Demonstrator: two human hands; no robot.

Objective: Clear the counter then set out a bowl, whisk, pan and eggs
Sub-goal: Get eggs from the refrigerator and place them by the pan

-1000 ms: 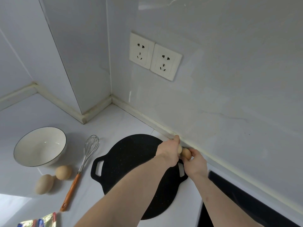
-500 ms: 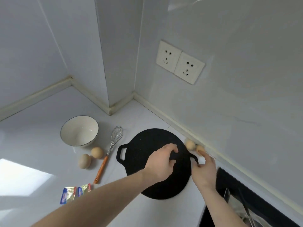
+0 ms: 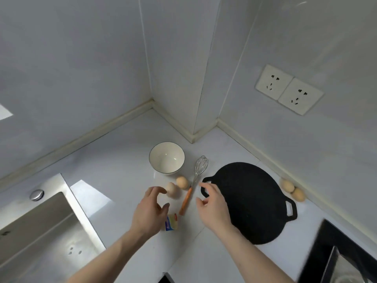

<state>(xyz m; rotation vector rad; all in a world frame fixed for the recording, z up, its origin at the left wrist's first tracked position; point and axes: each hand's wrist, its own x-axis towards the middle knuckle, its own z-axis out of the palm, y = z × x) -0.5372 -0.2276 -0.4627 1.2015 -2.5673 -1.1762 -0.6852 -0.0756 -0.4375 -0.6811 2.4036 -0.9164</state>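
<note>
A white table filled a kitchen corner. A bowl stood upright toward the far side. Just right of it lay a whisk, its long axis running near to far, wire head pointing far, orange handle pointing near. Two eggs lay between bowl and whisk handle, just left of the handle. A flat black pan lay to the right, its two handles set along a far-left to near-right line. Two more eggs rested by the wall, right of the pan. The left hand hovered near the closest egg, fingers loosely spread, holding nothing. The right hand hovered beside the pan's left handle, fingers relaxed and empty. A small packet lay beside the left hand. A steel sink sat at left.
</note>
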